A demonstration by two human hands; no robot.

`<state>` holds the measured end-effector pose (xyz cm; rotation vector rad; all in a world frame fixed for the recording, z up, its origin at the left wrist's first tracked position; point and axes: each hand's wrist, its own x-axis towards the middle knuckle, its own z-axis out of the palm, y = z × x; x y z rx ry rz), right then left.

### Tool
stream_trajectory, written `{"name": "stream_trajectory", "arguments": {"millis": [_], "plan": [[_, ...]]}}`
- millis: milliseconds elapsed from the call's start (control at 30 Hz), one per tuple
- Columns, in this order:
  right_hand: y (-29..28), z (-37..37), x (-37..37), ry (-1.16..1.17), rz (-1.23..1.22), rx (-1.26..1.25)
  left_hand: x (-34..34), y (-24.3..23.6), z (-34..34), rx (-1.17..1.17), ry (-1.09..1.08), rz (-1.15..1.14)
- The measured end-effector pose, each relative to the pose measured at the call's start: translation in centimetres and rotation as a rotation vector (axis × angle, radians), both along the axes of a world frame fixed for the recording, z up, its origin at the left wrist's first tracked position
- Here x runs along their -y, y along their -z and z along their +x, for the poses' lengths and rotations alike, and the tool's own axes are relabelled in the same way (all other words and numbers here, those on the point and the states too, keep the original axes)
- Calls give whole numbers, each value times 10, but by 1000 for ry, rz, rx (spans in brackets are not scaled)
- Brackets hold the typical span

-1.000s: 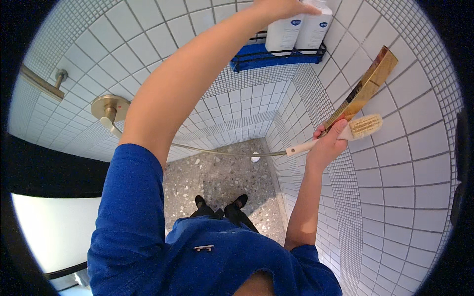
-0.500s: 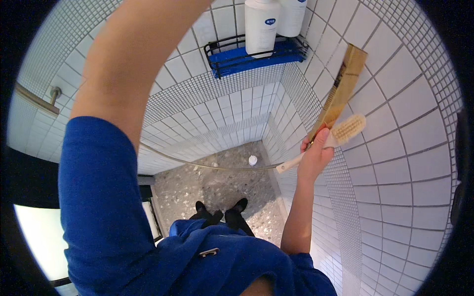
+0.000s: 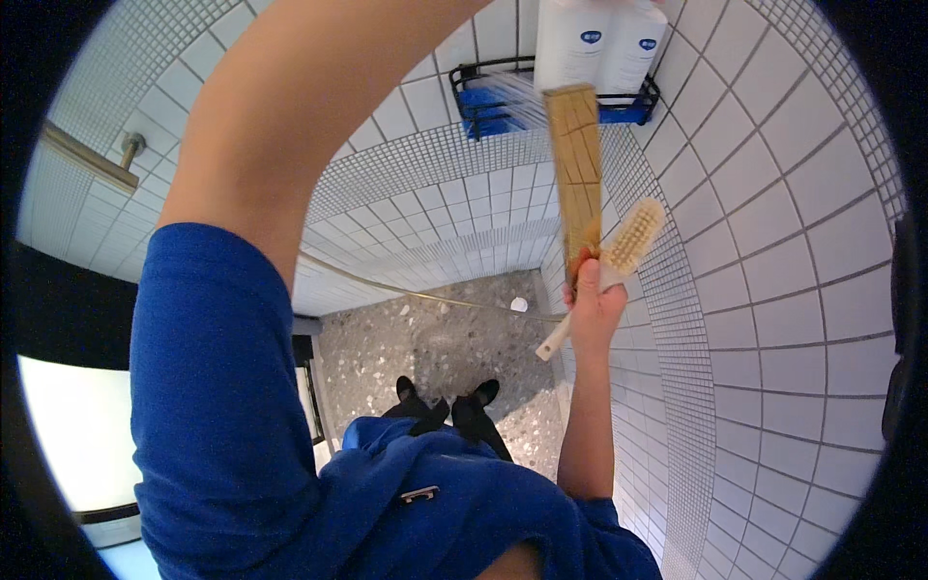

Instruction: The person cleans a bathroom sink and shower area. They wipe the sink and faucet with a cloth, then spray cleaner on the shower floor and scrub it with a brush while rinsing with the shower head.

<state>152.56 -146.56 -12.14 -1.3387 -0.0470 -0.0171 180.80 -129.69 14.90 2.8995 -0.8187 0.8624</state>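
Note:
My right hand is closed round two things at once. One is a scrub brush with pale bristles and a light handle that sticks out below the fingers. The other is a long, flat, gold-coloured metal strip, shiny and held nearly upright, its top end in front of the bottles. My left arm reaches up across the view and leaves it at the top edge; its hand cannot be made out. Thin streaks of water cross the shelf left of the strip.
A black wire shelf with a blue base holds two white bottles on the tiled wall. A thin hose curves across below. On the speckled floor lies a small white round thing. A metal bar is at left.
My right hand has brought the strip and brush leftward, turning the strip's broad face into view in front of the shelf. Water streaks now show by the shelf. The view has shifted slightly.

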Motion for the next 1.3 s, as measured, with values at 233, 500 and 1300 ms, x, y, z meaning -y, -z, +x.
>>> {"name": "stream_trajectory", "arguments": {"millis": [233,500,1300], "plan": [[24,-4,-22,-161,32,-7,-55,42,-150,401,209,-422],[228,-74,23,402,18,-446,-81,386,-292,-533,-24,-906],[585,-174,-8,571,132,-838,20,1008,-149,-1076,-28,-118]]}}
